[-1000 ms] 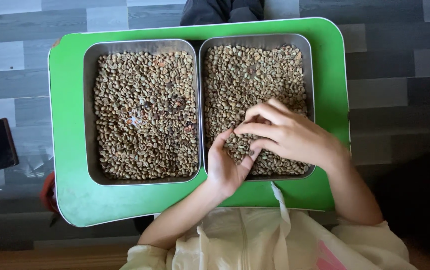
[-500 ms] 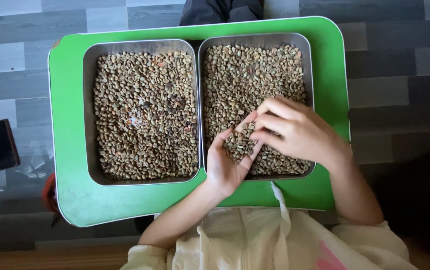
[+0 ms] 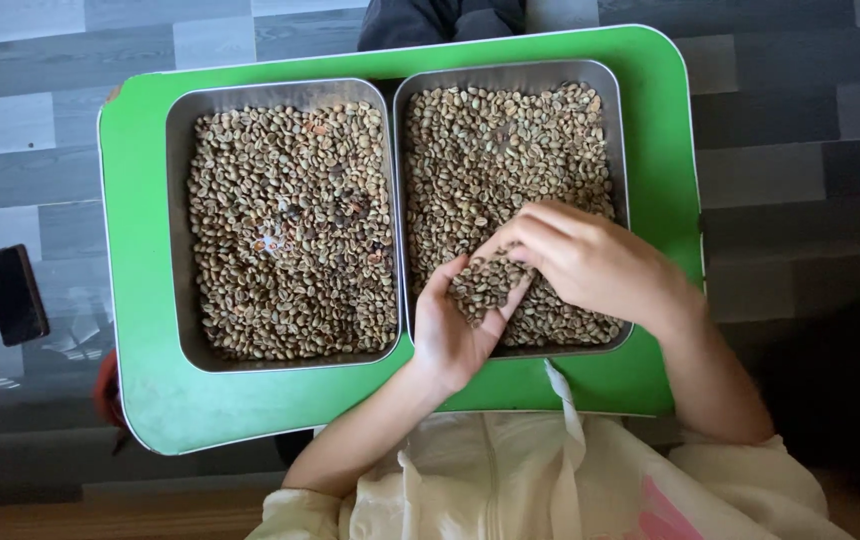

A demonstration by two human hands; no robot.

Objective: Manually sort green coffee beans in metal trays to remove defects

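Here, the bright green rounded-corner plastic tray table [image 3: 145,330] serves as the reference for everything else. It spans my lap and carries two rectangular steel pans side by side, so both sit within reach of either arm. The left steel pan [image 3: 178,220] holds a level layer of pale green-brown beans mixed with darker, reddish pieces. The right steel pan [image 3: 618,130], touching it along the centre of the table, holds a cleaner-looking layer of the same pale beans [image 3: 490,140].

My left hand [image 3: 450,335] rests over the near edge of the right pan, palm up and cupped, fingers curled only partly: it acts as a small bowl, bearing a heap of beans [image 3: 485,283] clear of the layer below. My right hand [image 3: 590,262] lies over the same pan, fingertips drawn together against that heap, presumably to pick among the beans; whether one bean is pinched I cannot tell.

Off the table's left side, a dark flat rectangular phone [image 3: 14,295] lies on the grey plank floor [image 3: 30,120], well apart.
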